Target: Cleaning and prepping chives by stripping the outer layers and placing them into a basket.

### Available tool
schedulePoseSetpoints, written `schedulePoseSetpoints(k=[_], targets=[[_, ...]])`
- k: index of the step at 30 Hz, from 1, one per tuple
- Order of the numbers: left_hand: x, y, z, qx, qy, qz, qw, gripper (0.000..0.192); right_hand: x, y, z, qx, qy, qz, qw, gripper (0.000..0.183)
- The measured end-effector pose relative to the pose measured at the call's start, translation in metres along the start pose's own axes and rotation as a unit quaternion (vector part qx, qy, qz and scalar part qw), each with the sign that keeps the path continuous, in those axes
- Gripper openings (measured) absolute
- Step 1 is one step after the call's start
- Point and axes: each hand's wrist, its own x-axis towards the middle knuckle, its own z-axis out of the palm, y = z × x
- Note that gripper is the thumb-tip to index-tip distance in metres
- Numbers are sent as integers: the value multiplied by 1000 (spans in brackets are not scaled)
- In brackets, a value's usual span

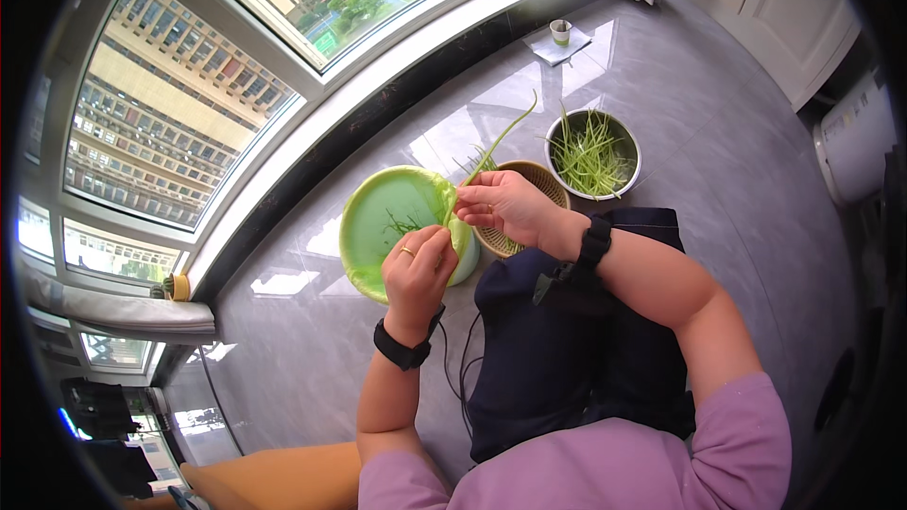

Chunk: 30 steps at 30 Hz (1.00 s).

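Observation:
A long green vegetable stalk (504,133) slants up and away between my hands. My left hand (419,262), with a ring on one finger, pinches its lower end over the near rim of a bin. My right hand (511,207) grips the stalk a little higher up, between thumb and fingers. The round bin (375,202) is lined with a pale green plastic bag, and thin dark green scraps (402,224) lie inside. Partly hidden behind my right hand is a tan woven-look basket (542,177) with some green stalks. A metal bowl (635,156) of cut green stalks (589,149) stands to its right.
A paper cup (560,32) stands on a white sheet (544,51) on the grey tiled floor (708,134). Black cables (462,368) run beside my dark-clad legs (538,347). Windows line the left, with a potted cactus (177,287). A white bucket (854,138) is at far right.

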Motion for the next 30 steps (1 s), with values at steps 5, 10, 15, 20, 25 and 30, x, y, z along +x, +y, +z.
schedulePoseSetpoints(k=[5, 10, 15, 20, 25, 30], targets=[[-2, 1, 1, 14, -11, 7, 1000, 19, -1, -1, -1, -32, -2, 5, 999, 12], [-5, 1, -4, -2, -44, -11, 999, 18, -1, -1, 0, -90, -46, 39, 994, 13], [-10, -1, -11, -138, -94, -186, 968, 10, -6, -6, 3, -201, -88, 68, 973, 13], [-17, -30, -17, -178, -38, -289, 940, 5, -8, -4, 7, -252, -206, 141, 935, 14], [-24, -77, -10, -132, 41, -329, 934, 6, -17, -16, 7, -208, -286, 153, 923, 13], [-69, -140, -3, 32, 28, -368, 929, 9, -29, -39, 13, -168, -345, 70, 921, 15]])
